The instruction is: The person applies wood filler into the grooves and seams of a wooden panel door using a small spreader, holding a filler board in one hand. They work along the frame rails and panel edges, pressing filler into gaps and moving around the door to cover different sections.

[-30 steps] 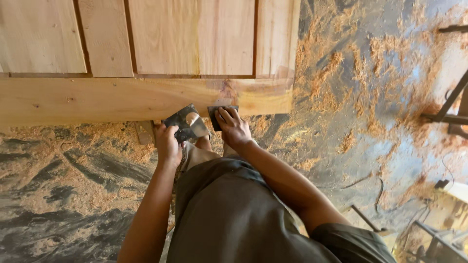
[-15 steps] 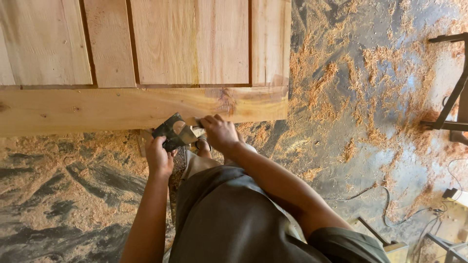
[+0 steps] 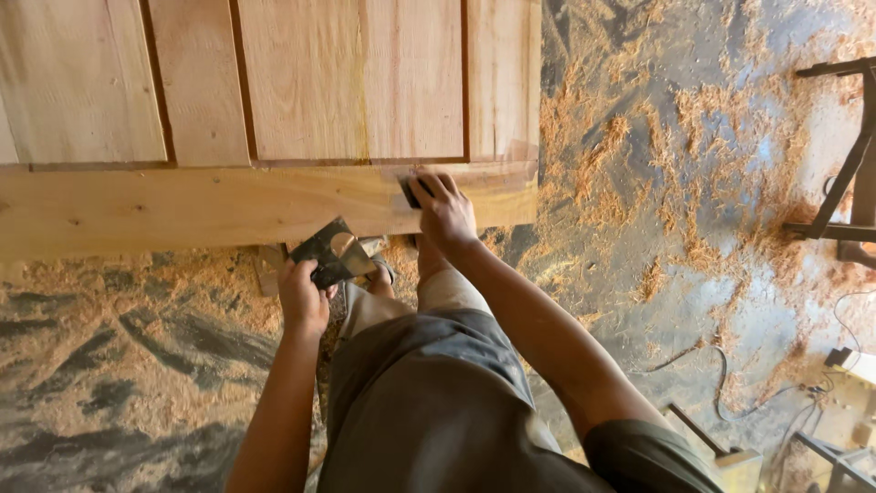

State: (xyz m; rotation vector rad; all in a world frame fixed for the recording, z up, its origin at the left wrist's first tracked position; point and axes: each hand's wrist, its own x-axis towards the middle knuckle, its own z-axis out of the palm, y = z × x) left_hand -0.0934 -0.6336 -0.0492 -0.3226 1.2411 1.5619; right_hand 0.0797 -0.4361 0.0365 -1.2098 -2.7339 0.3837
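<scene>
A wooden door panel (image 3: pixel 274 91) lies flat in front of me, its wide bottom rail (image 3: pixel 182 205) nearest to me. My right hand (image 3: pixel 447 217) rests on that rail near its right end, fingers pressing a small dark flat tool (image 3: pixel 412 190) against the wood. My left hand (image 3: pixel 304 299) is below the rail's edge, over the floor, gripping a dark square plate (image 3: pixel 330 256) with a tan blob on it. My legs and feet show below the hands.
Wood shavings and sawdust cover the grey floor (image 3: pixel 639 228). A dark metal frame (image 3: pixel 849 173) stands at the right edge. A cable (image 3: pixel 730 365) and a small box lie at the lower right.
My right hand has left the dark plate and moved up onto the rail with the small tool. My left hand with the plate has dropped slightly lower.
</scene>
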